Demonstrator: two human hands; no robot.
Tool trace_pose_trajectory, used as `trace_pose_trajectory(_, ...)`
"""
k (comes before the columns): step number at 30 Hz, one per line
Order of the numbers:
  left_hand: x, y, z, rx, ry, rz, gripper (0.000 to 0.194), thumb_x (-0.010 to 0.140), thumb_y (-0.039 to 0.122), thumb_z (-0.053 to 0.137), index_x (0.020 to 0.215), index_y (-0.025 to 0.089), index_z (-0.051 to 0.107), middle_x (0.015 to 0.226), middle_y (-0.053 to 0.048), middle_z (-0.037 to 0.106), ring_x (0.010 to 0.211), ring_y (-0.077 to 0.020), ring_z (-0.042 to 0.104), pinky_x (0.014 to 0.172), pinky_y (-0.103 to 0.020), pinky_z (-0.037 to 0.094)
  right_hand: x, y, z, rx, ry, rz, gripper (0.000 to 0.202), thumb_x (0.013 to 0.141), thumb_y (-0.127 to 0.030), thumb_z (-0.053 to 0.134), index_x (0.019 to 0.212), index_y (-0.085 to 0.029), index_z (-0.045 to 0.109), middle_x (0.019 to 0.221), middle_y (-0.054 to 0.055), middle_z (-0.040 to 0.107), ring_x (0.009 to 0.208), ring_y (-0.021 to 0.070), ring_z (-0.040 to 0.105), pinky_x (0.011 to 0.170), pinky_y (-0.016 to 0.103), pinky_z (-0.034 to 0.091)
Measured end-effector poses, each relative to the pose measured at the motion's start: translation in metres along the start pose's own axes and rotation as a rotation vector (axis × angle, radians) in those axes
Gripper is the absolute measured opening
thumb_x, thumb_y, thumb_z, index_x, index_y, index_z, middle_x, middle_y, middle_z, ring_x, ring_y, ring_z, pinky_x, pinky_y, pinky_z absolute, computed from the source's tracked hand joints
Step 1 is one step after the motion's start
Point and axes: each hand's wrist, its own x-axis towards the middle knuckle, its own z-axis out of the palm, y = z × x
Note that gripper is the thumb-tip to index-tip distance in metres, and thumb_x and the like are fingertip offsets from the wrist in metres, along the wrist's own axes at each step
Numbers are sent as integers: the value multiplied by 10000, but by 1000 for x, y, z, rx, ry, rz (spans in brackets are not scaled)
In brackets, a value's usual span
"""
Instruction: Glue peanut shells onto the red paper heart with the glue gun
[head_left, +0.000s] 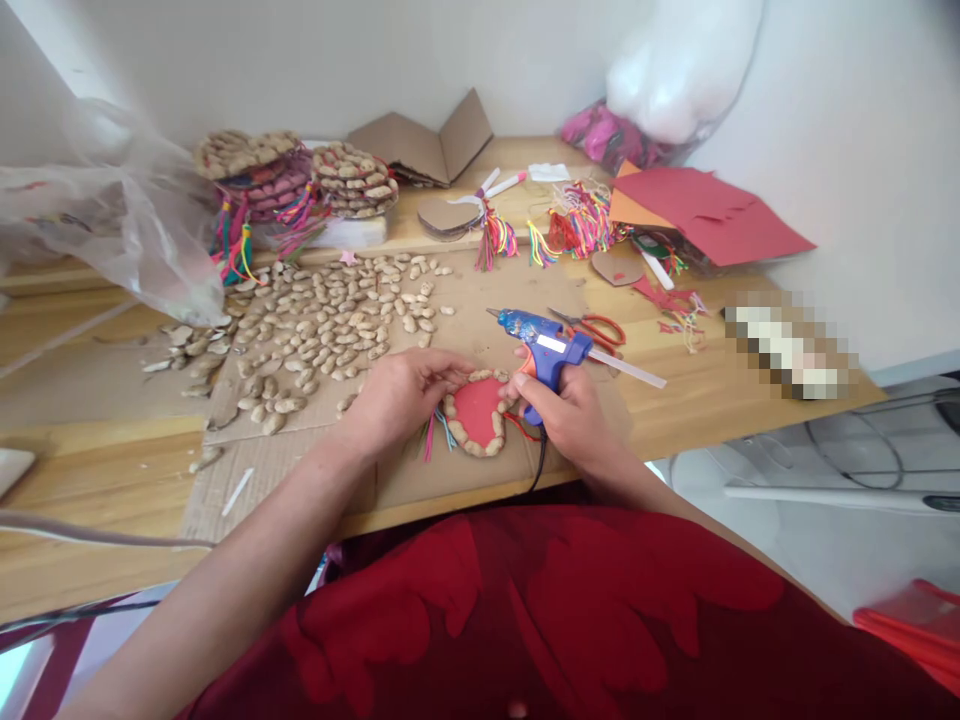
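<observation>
A red heart (476, 410) with peanuts set along its rim lies on the cardboard sheet (420, 470), colored strings trailing from its left side. My left hand (409, 395) has its fingers closed on the upper left edge of this heart; its fingertips touch the peanuts there. In my right hand (566, 410) is a blue hot glue gun (547, 345), its nozzle pointing left above the cardboard and a glue stick (628, 368) jutting from its back. Some of the right fingers come close to the heart's right rim. Orange-handled scissors (600, 328) lie just behind the gun.
Loose peanuts (330, 310) cover the cardboard to the left. Stacked peanut-covered pieces (352, 180), cardboard hearts (448, 215), colored tassels (581, 220) and red sheets (712, 215) stand along the back. A plastic bag (135, 220) hangs at left; the gun's cord (540, 460) drops over the front edge.
</observation>
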Motion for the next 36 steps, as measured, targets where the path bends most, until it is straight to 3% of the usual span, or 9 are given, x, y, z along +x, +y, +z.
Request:
trace_pose_trajectory(7, 2, 2, -3, 104, 43, 26, 254, 877, 271, 650, 1081, 264, 803, 979, -40, 815, 951, -217, 757, 865, -325, 612, 1, -1, 0, 85, 24, 11, 228, 888, -369, 701, 1048, -220, 636, 759, -22, 690, 736, 176, 692, 690, 304, 544)
trace_pose_trajectory(17, 1, 22, -3, 263, 33, 40, 285, 895, 261, 636, 1134, 284, 789, 1010, -39, 819, 1009, -238, 736, 883, -344, 559, 0, -4, -1, 68, 25, 75, 292, 877, -399, 705, 1096, -220, 634, 766, -11, 705, 766, 194, 714, 682, 308, 549)
trace_pose_trajectory(29, 1, 18, -2, 334, 75, 88, 303, 889, 188, 656, 1141, 281, 796, 941, -55, 818, 971, -265, 725, 873, -392, 519, 0, -5, 0, 64, 5, 50, 236, 885, -366, 694, 1063, -220, 639, 764, -21, 671, 759, 180, 692, 678, 298, 535)
trace_pose_trajectory(36, 2, 18, -1, 346, 75, 88, 314, 878, 185, 660, 1143, 285, 795, 890, -54, 813, 953, -265, 725, 970, -453, 504, 0, -4, -1, 58, -3, 47, 203, 886, -384, 697, 993, -218, 650, 771, -12, 664, 773, 183, 692, 730, 315, 556)
